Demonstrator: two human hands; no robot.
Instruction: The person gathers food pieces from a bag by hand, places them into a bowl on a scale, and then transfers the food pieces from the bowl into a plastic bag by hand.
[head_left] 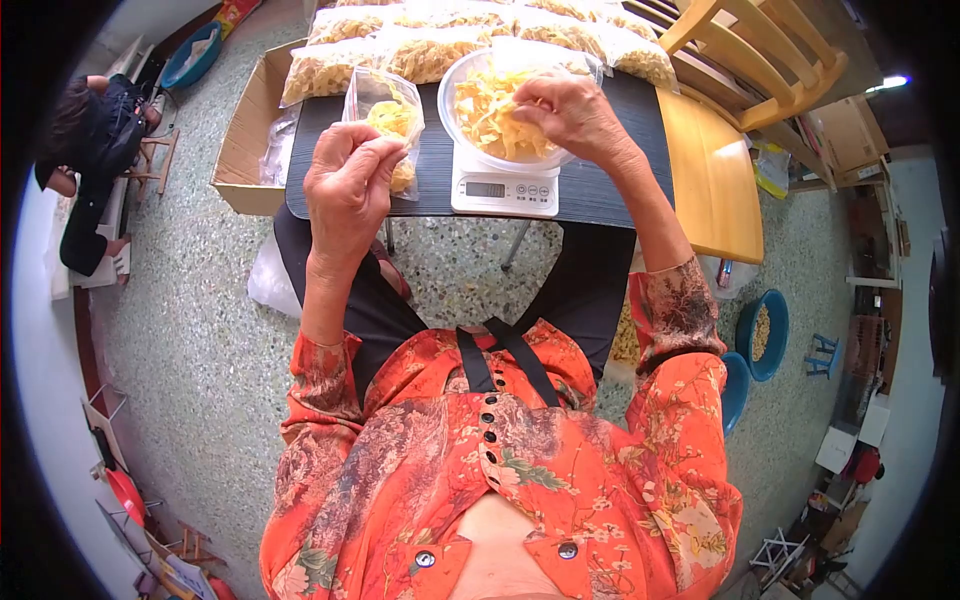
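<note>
My left hand pinches the edge of a clear plastic bag partly filled with yellow dried strips. Over a clear round bowl, my right hand has its fingers closed on some of the yellow dried strips heaped inside. Beneath the bowl is a white digital scale with a lit display whose digits are hard to read. Bag and scale are both at the near edge of a dark table.
Several filled bags line the table's far side. A cardboard box stands at its left, a wooden chair at the right. Blue basins sit on the speckled floor. Another person is seated at far left.
</note>
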